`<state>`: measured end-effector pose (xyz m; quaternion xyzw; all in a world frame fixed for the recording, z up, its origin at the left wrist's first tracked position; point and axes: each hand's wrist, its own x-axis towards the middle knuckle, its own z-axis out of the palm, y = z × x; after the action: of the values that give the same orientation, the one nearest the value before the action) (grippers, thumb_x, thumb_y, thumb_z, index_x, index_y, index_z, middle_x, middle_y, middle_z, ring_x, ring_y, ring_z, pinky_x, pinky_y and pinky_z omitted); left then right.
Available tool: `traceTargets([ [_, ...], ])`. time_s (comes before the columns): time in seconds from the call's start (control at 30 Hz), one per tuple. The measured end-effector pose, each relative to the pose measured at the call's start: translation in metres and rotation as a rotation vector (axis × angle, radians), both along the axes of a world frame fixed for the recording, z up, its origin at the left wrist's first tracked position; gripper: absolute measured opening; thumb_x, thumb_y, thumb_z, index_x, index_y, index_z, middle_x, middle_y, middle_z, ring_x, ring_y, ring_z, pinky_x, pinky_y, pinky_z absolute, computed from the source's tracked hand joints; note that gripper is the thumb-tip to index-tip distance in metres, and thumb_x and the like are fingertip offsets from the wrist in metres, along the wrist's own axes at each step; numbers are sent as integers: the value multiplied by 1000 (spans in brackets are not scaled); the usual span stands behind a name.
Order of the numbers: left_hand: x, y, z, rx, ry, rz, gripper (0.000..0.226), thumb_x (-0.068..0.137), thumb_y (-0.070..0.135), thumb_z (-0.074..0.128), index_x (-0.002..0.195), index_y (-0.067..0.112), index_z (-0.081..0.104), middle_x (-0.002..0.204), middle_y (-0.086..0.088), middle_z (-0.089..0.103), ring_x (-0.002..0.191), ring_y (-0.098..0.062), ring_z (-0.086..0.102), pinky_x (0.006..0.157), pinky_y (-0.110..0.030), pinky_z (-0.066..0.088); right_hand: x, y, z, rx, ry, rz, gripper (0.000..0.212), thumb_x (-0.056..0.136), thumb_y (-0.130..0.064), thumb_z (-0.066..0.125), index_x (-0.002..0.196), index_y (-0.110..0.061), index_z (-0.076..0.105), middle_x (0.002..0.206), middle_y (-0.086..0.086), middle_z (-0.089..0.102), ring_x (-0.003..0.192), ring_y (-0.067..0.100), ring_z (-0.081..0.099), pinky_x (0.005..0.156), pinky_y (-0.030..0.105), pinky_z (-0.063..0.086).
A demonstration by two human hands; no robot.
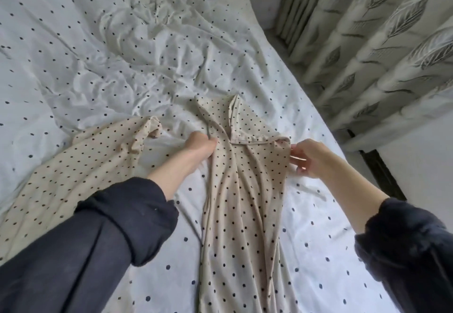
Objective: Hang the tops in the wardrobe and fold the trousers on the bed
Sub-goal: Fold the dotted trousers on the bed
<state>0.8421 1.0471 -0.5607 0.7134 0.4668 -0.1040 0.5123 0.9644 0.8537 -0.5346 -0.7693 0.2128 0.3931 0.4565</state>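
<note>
Head view: beige dotted garment (242, 190) lies on the bed (85, 55), on a white sheet with dark dots. It looks like a collared top; the collar (235, 121) points away from the person, and the long axis runs from the collar toward the bottom edge of frame. A second spread of the same beige fabric (81, 165) lies to the left — same piece or another, can't tell.

Left hand (199, 145) is curled, pinching cloth just left of the collar. Right hand (310, 157) pinches the right shoulder edge with its fingertips. Both hands sit at the far end of the garment, one either side of the neck, equally close.

Judgement: shoulders gripped for a lift, so this piece goes to the wardrobe. Lift along the long axis — the hem will trail.

No wardrobe, hanger or other container in frame. Leaf-print curtain (380, 43) at right.
</note>
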Motion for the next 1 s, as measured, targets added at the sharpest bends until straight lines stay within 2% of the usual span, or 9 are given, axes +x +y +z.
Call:
traceTargets([
  [0.07, 18, 1, -3, -63, 10, 99, 31, 95, 11, 46, 122, -2, 50, 102, -13, 57, 85, -23, 55, 67, -29, 45, 2, 7, -2, 21, -79, 122, 11, 90, -4, 48, 91, -8, 58, 87, 5, 52, 75, 18, 51, 61, 29, 34],
  [0.17, 39, 8, -10, -137, -38, 252, 36, 92, 8, 50, 127, 0, 45, 100, -12, 56, 90, -22, 54, 72, -30, 47, 5, 31, -13, -61, -316, 477, 62, 87, -17, 60, 142, -19, 32, 128, 6, 43, 108, 22, 46, 90, 36, 38],
  [0.27, 45, 17, -19, -215, -63, 328, 49, 83, 22, 71, 123, 2, 52, 121, -12, 61, 113, -28, 56, 97, -39, 45, 0, 46, -37, -579, -801, 1120, 63, 87, -24, 58, 142, -33, 28, 140, 5, 35, 123, 26, 39, 102, 48, 28],
  [0.33, 46, 24, -23, -203, -78, 343, 45, 80, 17, 73, 117, 0, 55, 111, -13, 64, 100, -26, 60, 82, -31, 48, -1, 50, -45, -735, -1074, 1232, 35, 89, -16, 50, 122, -27, 53, 121, 3, 50, 109, 23, 44, 95, 44, 27],
  [0.63, 36, 76, -2, 116, -396, 446, 15, 89, 22, 59, 87, 7, 59, 80, -7, 51, 78, -18, 45, 69, -31, 41, 80, 73, -7, -156, -779, 140, 30, 82, -12, 48, 52, -16, 49, 50, -2, 41, 54, 20, 40, 47, 22, 32],
  [0.73, 38, 81, 9, 263, -339, 318, 21, 91, 22, 59, 95, 3, 62, 101, -25, 62, 118, -32, 45, 73, -35, 46, 94, 86, -5, -143, -648, 70, 29, 92, -22, 47, 65, -10, 47, 61, 4, 43, 51, 17, 38, 49, 19, 36],
  [0.77, 37, 82, 8, 243, -249, 274, 15, 91, 21, 59, 97, 8, 63, 94, -14, 64, 88, -29, 59, 74, -33, 47, 95, 88, -10, -142, -569, 71, 25, 93, -23, 46, 72, -10, 48, 68, 6, 46, 54, 18, 42, 53, 22, 37],
  [0.87, 22, 76, 0, -27, -20, 153, 23, 92, 21, 58, 113, 12, 57, 94, -5, 62, 84, -19, 60, 67, -28, 51, 83, 84, -26, -202, -413, 193, 22, 93, -31, 47, 85, -11, 48, 79, 8, 52, 67, 23, 53, 49, 23, 35],
  [1.0, 3, 70, -13, 39, 29, 42, 50, 92, 30, 59, 133, 5, 43, 129, -7, 50, 108, -22, 52, 88, -33, 47, 59, 64, -38, -288, -418, 248, 38, 94, -46, 43, 90, -9, 52, 74, 9, 56, 57, 21, 51, 51, 26, 43],
])
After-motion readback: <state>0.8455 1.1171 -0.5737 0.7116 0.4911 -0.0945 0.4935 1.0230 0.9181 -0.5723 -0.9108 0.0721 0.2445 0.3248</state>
